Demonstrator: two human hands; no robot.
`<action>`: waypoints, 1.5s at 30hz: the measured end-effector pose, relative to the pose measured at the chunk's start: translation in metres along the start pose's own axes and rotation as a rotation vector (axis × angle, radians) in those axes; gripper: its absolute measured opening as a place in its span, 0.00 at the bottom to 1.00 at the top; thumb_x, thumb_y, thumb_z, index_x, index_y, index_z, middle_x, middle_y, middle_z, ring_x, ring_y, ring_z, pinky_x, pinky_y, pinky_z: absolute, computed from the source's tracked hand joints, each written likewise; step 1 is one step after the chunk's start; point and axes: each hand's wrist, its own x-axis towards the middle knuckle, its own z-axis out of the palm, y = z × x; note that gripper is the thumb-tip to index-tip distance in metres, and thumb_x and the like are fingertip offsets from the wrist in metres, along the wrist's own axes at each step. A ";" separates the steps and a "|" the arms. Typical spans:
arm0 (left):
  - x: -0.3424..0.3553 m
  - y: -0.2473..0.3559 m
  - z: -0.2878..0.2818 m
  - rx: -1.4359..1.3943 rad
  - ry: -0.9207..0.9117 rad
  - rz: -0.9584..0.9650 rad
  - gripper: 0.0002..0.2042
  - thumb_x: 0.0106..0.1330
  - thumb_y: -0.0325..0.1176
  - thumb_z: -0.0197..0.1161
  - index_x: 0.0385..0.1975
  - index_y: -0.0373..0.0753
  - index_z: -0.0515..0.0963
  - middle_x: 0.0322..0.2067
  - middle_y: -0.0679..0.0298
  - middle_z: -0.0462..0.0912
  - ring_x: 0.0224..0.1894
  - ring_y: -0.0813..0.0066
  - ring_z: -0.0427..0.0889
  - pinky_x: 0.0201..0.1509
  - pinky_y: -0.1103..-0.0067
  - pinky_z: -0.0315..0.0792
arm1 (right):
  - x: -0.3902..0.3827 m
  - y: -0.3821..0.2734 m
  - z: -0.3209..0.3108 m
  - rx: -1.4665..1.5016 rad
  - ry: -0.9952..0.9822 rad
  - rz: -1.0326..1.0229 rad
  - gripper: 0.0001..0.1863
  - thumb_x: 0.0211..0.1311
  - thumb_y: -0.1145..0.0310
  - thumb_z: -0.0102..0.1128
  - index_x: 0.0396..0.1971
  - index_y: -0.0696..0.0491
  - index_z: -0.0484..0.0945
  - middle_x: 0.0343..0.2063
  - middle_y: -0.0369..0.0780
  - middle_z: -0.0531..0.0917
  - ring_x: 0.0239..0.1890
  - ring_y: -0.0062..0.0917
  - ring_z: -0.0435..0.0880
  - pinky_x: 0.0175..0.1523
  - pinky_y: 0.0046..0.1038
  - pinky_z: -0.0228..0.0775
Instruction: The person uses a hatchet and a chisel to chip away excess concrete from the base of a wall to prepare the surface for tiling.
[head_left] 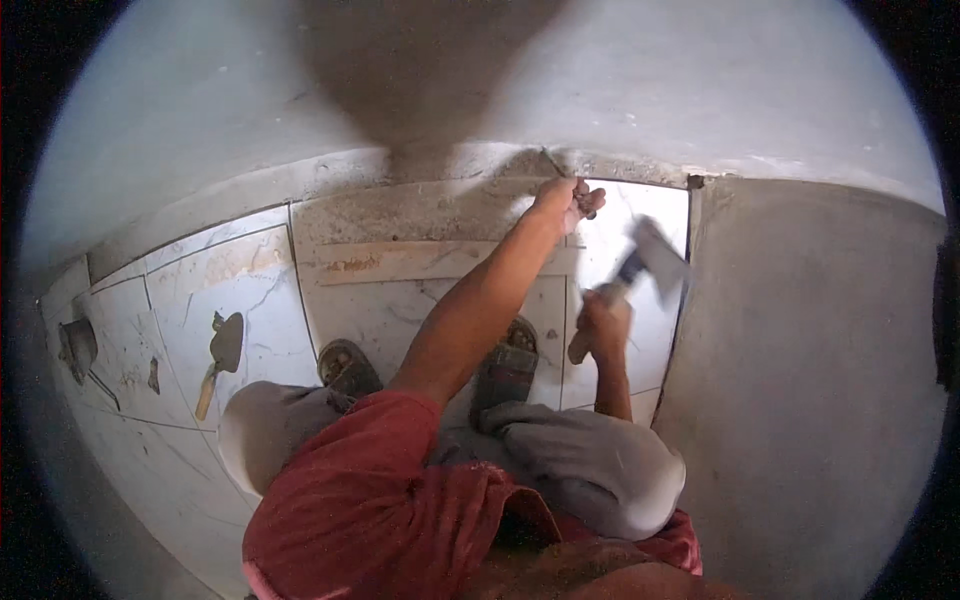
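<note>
My left hand point(571, 205) grips a thin dark chisel-like rod point(552, 160), its upper end at the rough strip point(420, 212) along the wall base, beside a white tile point(620, 200). Below and right of it, my right hand point(602, 325) is closed on the handle of a hammer-like tool point(655, 258); its wide metal head is motion-blurred, so its exact kind is unclear. The head hangs over the white tile, apart from my left hand.
A trowel point(226, 345) lies on the tiles at left, near a dark metal tool point(80, 345). A pale strip point(400, 262) crosses the tiles before my sandalled feet point(505, 365). A grey wall point(620, 80) runs ahead; a grey cement surface point(810, 350) fills the right.
</note>
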 end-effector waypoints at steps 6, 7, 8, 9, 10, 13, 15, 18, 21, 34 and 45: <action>0.008 0.001 0.004 -0.079 -0.003 0.007 0.09 0.63 0.32 0.43 0.23 0.35 0.63 0.15 0.61 0.66 0.31 0.54 0.78 0.37 0.59 0.75 | 0.001 -0.049 -0.039 0.277 0.159 -0.690 0.10 0.55 0.68 0.45 0.22 0.58 0.72 0.23 0.40 0.76 0.29 0.22 0.73 0.34 0.21 0.66; 0.008 0.002 0.005 -0.039 0.035 0.017 0.09 0.64 0.32 0.43 0.24 0.35 0.63 0.15 0.61 0.66 0.31 0.53 0.78 0.38 0.58 0.75 | 0.008 -0.040 -0.022 0.081 0.221 -0.651 0.09 0.53 0.68 0.47 0.23 0.58 0.72 0.23 0.40 0.76 0.27 0.23 0.73 0.32 0.23 0.66; 0.008 0.002 0.007 -0.048 0.028 0.005 0.09 0.64 0.32 0.43 0.24 0.35 0.63 0.15 0.61 0.66 0.31 0.53 0.78 0.38 0.58 0.75 | 0.016 -0.028 0.001 -0.093 0.154 -0.465 0.08 0.52 0.69 0.50 0.24 0.58 0.72 0.22 0.40 0.77 0.25 0.25 0.74 0.30 0.25 0.66; 0.007 0.002 0.008 -0.077 0.038 0.013 0.09 0.64 0.32 0.43 0.24 0.36 0.63 0.15 0.60 0.66 0.31 0.52 0.78 0.39 0.58 0.75 | 0.020 -0.016 0.018 -0.226 -0.051 -0.161 0.08 0.51 0.69 0.53 0.25 0.59 0.72 0.22 0.40 0.77 0.23 0.26 0.74 0.29 0.26 0.66; 0.007 0.002 0.010 -0.105 0.046 0.024 0.09 0.64 0.32 0.42 0.24 0.36 0.63 0.15 0.59 0.65 0.31 0.51 0.77 0.40 0.58 0.74 | 0.021 -0.006 0.030 -0.027 -0.183 0.195 0.08 0.50 0.69 0.56 0.26 0.59 0.72 0.21 0.41 0.77 0.21 0.27 0.75 0.27 0.28 0.66; 0.002 0.001 0.012 -0.107 0.046 0.032 0.08 0.62 0.29 0.43 0.22 0.36 0.63 0.16 0.59 0.65 0.32 0.51 0.77 0.41 0.58 0.73 | 0.006 -0.006 0.014 0.127 -0.062 0.062 0.09 0.49 0.68 0.56 0.26 0.58 0.72 0.16 0.38 0.75 0.16 0.25 0.71 0.24 0.25 0.65; 0.002 0.002 0.015 -0.119 -0.019 0.039 0.08 0.60 0.26 0.43 0.19 0.36 0.63 0.16 0.58 0.66 0.33 0.51 0.77 0.42 0.57 0.72 | 0.002 -0.033 -0.028 0.118 0.100 -0.395 0.07 0.50 0.68 0.53 0.23 0.55 0.70 0.16 0.37 0.73 0.16 0.23 0.71 0.24 0.24 0.65; 0.000 0.004 0.017 -0.139 -0.015 0.038 0.10 0.66 0.32 0.44 0.23 0.34 0.63 0.20 0.59 0.66 0.42 0.50 0.73 0.51 0.55 0.68 | -0.003 -0.065 -0.063 0.386 0.371 -0.701 0.06 0.53 0.67 0.50 0.24 0.53 0.69 0.20 0.40 0.74 0.20 0.25 0.73 0.29 0.25 0.68; 0.000 0.006 0.017 -0.119 0.020 0.008 0.09 0.65 0.31 0.44 0.23 0.35 0.63 0.22 0.58 0.67 0.42 0.51 0.73 0.49 0.56 0.70 | 0.016 -0.055 -0.031 0.153 0.310 -0.787 0.08 0.51 0.66 0.53 0.22 0.55 0.69 0.18 0.38 0.74 0.19 0.24 0.72 0.26 0.26 0.66; 0.004 0.004 0.026 -0.159 0.052 0.057 0.09 0.64 0.29 0.40 0.24 0.34 0.63 0.20 0.59 0.66 0.36 0.52 0.76 0.42 0.58 0.71 | 0.017 -0.075 -0.041 0.302 0.434 -0.917 0.14 0.53 0.62 0.50 0.28 0.59 0.69 0.17 0.41 0.74 0.17 0.25 0.74 0.25 0.27 0.68; 0.011 0.003 0.032 -0.170 0.074 0.077 0.08 0.63 0.28 0.40 0.23 0.33 0.61 0.21 0.58 0.66 0.35 0.52 0.75 0.45 0.56 0.71 | 0.006 -0.065 -0.066 0.461 0.454 -0.576 0.13 0.52 0.63 0.50 0.31 0.60 0.70 0.17 0.41 0.75 0.19 0.25 0.74 0.24 0.26 0.67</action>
